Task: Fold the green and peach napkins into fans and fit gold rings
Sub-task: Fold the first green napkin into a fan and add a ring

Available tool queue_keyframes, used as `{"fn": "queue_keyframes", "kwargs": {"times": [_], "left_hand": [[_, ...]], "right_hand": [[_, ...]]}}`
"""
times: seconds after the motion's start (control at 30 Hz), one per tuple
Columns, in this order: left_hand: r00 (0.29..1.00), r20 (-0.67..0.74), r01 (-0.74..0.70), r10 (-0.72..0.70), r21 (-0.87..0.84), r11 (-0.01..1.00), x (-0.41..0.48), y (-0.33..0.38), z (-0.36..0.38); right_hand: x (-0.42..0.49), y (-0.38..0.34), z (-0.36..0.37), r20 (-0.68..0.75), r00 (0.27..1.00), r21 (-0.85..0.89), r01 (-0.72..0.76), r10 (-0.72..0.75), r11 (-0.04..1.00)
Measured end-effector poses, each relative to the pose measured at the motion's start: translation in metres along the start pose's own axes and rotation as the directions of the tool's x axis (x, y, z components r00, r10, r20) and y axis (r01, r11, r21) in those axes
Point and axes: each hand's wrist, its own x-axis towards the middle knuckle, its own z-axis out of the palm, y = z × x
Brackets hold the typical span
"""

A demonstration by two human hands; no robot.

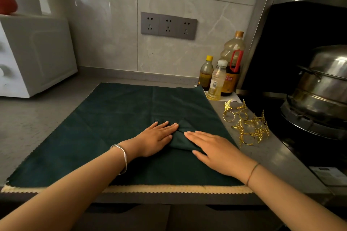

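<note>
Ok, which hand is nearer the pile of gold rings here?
Right. The right hand lies flat on the green napkin, just left of the gold rings. The left hand lies flat on the napkin too, further left, on the right hand's far side.

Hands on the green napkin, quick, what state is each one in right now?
Left hand: open, fingers straight, pressing flat on the dark green cloth napkin.
Right hand: open, fingers straight, pressing the napkin's bunched fold.

silver bangle (123,157) on left wrist, thin brown cord bracelet (252,173) on right
</note>
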Motion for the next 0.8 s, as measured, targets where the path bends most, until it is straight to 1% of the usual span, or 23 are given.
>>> {"fn": "queue_keyframes", "kwargs": {"times": [0.1, 0.2, 0.27, 0.37, 0.4, 0.43, 0.47, 0.5, 0.53, 0.57, 0.6, 0.63, 0.67, 0.7, 0.73, 0.77, 0.8], "left_hand": [[1.0, -0.006, 0.008, -0.008, -0.047, 0.999, 0.002, -0.002, 0.0], [1.0, -0.008, 0.017, -0.018, -0.072, 0.997, 0.004, -0.002, -0.001], [1.0, 0.002, 0.027, -0.027, -0.084, 0.996, 0.004, -0.002, -0.002], [0.998, 0.027, 0.054, -0.051, -0.101, 0.993, 0.005, 0.0, -0.005], [0.997, 0.039, 0.068, -0.064, -0.12, 0.99, 0.005, 0.0, -0.006], [0.996, 0.041, 0.085, -0.08, -0.139, 0.987, 0.005, 0.0, -0.009], [0.996, 0.019, 0.094, -0.092, -0.153, 0.984, 0.003, 0.001, -0.013], [0.994, -0.032, 0.094, -0.1, -0.162, 0.982, 0.0, 0.002, -0.017], [0.988, -0.117, 0.077, -0.098, -0.177, 0.981, -0.005, 0.003, -0.023], [0.971, -0.223, 0.045, -0.09, -0.199, 0.979, -0.011, 0.005, -0.029], [0.94, -0.332, 0.003, -0.077, -0.217, 0.976, -0.02, 0.007, -0.036], [0.903, -0.426, -0.04, -0.054, -0.209, 0.977, -0.028, 0.01, -0.043], [0.868, -0.496, -0.082, -0.006, -0.155, 0.984, -0.037, 0.012, -0.05], [0.84, -0.539, -0.119, 0.067, -0.061, 0.991, -0.044, 0.013, -0.054], [0.823, -0.546, -0.153, 0.155, 0.049, 0.987, -0.05, 0.013, -0.057], [0.822, -0.52, -0.182, 0.232, 0.146, 0.972, -0.054, 0.013, -0.058], [0.84, -0.463, -0.202, 0.283, 0.217, 0.955, -0.057, 0.013, -0.057]], "right_hand": [[0.009, -0.005, -0.001, 0.027, 0.999, -0.066, -0.037, 0.039, 0.997], [0.024, -0.01, 0.002, 0.023, 0.997, -0.189, -0.065, 0.071, 0.98], [0.032, -0.014, 0.008, -0.026, 0.995, -0.221, -0.098, 0.095, 0.97], [0.038, -0.017, 0.015, -0.124, 0.986, -0.223, -0.138, 0.112, 0.965], [0.038, -0.016, 0.016, -0.139, 0.983, -0.204, -0.15, 0.123, 0.967], [0.038, -0.014, 0.014, -0.163, 0.975, -0.149, -0.177, 0.152, 0.973], [0.037, -0.009, 0.01, -0.19, 0.96, -0.048, -0.217, 0.204, 0.975], [0.037, -0.004, 0.006, -0.214, 0.94, 0.093, -0.25, 0.264, 0.964], [0.037, 0.002, -0.002, -0.215, 0.922, 0.255, -0.265, 0.321, 0.93], [0.038, 0.008, -0.011, -0.185, 0.91, 0.419, -0.268, 0.371, 0.868], [0.039, 0.013, -0.021, -0.127, 0.902, 0.571, -0.274, 0.413, 0.774], [0.04, 0.016, -0.03, -0.044, 0.89, 0.707, -0.292, 0.453, 0.644], [0.041, 0.017, -0.039, 0.064, 0.878, 0.822, -0.315, 0.474, 0.474], [0.043, 0.018, -0.046, 0.185, 0.866, 0.895, -0.344, 0.464, 0.285], [0.044, 0.019, -0.05, 0.303, 0.855, 0.917, -0.382, 0.421, 0.115], [0.046, 0.02, -0.053, 0.399, 0.849, 0.906, -0.424, 0.346, -0.003], [0.047, 0.02, -0.052, 0.468, 0.843, 0.881, -0.469, 0.266, -0.064]]}}
